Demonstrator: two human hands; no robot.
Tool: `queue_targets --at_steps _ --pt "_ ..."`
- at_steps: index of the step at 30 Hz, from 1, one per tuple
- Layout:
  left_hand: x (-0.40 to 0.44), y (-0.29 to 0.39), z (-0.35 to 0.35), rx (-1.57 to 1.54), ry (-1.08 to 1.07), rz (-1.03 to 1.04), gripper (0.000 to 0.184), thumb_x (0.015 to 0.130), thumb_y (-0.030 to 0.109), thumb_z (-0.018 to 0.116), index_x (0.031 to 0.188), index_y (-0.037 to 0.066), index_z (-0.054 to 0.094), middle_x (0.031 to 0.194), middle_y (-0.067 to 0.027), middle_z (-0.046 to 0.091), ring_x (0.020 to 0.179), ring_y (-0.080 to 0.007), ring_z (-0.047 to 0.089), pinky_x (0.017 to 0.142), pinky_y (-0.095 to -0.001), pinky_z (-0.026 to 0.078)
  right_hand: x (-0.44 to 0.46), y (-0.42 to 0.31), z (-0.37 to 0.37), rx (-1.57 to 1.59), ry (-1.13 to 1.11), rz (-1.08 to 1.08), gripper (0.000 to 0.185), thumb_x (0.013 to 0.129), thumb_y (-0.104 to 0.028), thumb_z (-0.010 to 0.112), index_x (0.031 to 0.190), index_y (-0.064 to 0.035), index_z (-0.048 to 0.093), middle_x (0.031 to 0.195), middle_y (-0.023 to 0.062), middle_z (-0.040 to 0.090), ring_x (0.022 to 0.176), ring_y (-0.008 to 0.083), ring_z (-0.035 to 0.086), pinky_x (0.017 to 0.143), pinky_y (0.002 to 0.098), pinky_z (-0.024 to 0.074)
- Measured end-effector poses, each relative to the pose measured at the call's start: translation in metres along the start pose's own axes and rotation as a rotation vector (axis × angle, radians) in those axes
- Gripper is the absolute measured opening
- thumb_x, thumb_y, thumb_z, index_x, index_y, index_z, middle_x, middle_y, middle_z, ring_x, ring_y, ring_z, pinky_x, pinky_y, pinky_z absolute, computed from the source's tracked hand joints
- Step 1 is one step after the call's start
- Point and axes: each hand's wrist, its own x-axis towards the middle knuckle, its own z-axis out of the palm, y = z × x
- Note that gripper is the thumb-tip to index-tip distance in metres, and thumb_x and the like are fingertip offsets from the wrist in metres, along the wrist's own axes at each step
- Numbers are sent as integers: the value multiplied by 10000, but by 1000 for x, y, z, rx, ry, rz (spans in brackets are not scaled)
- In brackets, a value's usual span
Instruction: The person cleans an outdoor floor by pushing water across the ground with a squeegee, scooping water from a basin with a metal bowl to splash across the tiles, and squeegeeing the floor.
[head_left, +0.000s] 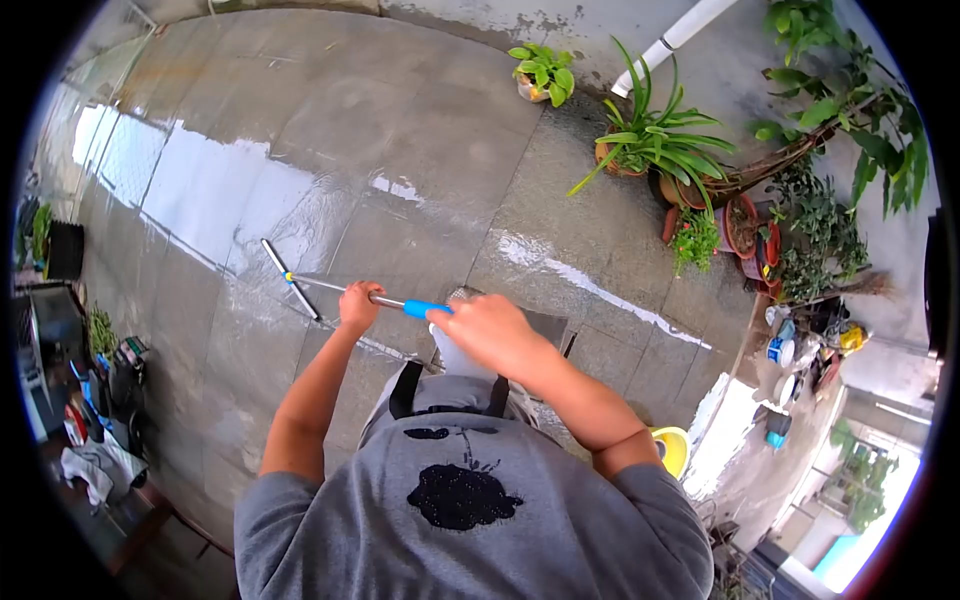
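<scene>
A floor squeegee (330,289) with a long metal pole and a blue grip reaches out to the left in front of me. Its straight blade (302,299) rests on the wet tiled floor. My left hand (358,305) is closed around the metal pole, partway along. Farther back, my right hand (490,330) wraps the blue grip (425,309) at the pole's end. Water (215,180) shines on the tiles ahead of the blade. Below my hands, my legs and shoes are partly hidden.
Potted plants (660,140) stand along the wall at the upper right, beneath a white pipe (680,35). A yellow basin (672,452) sits by my right arm. Buckets (782,350) and clutter lie farther right. A scooter-like vehicle (120,390) and cloths occupy the left.
</scene>
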Motion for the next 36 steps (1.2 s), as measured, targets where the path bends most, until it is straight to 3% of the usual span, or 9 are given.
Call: queue_targets --at_steps 5,10,15,17,22,29,30,34,36 --pt "64 150 24 13 -133 87 191 771 262 652 949 255 721 999 -40 668 1054 -281 574 884 -457 440 -75 90 -71 138 115 299 324 792 -184 661 1109 -120 642 948 64 690 786 286 660 659 402 530" --pt "75 306 53 57 -441 286 204 784 331 646 963 255 707 1031 -34 663 1090 -277 556 931 -513 355 -184 118 -120 67 178 624 349 758 -165 704 1102 -155 653 916 76 689 774 287 661 643 383 523" --pt "52 409 105 125 -683 609 178 791 325 645 944 250 699 981 -34 677 1070 -252 571 882 -534 343 -278 98 -123 39 243 969 350 743 -157 719 1086 -152 652 855 69 686 702 277 655 592 374 507" --pt "28 448 120 125 -705 718 164 799 367 659 895 235 682 916 -5 661 1041 -240 575 863 -500 341 -309 81 -127 42 222 1149 340 737 -146 724 1070 -139 659 848 87 682 691 288 650 591 382 501" --pt "-32 513 161 -34 -761 966 127 770 247 693 893 224 669 925 20 658 1004 -214 575 866 -482 336 -347 29 -145 80 186 1502 383 722 -44 703 1101 -70 653 865 137 676 706 308 649 627 382 507" --pt "-70 541 193 -291 -770 1189 88 756 217 682 747 188 599 793 24 619 925 -191 585 831 -388 381 -303 -10 -159 -230 126 1410 368 761 -133 674 1125 -97 630 869 85 669 694 286 651 609 387 518" --pt "-67 543 197 -276 -776 1226 89 756 220 683 747 188 600 791 26 620 915 -191 588 828 -388 384 -290 -9 -157 -287 34 1412 371 758 -155 671 1122 -112 621 879 63 661 668 249 649 574 367 516" --pt "-27 527 196 -262 -777 1346 97 758 238 687 743 183 609 785 24 629 877 -197 594 791 -385 413 -247 0 -143 -379 -86 1303 329 784 -81 624 1110 -126 622 849 47 620 573 198 601 476 333 484" --pt "-2 511 180 -276 -762 1339 87 760 225 684 745 175 614 785 20 634 872 -204 591 785 -385 422 -230 1 -149 -392 -36 1246 334 781 -77 621 1112 -122 622 856 58 620 572 197 600 473 333 483"
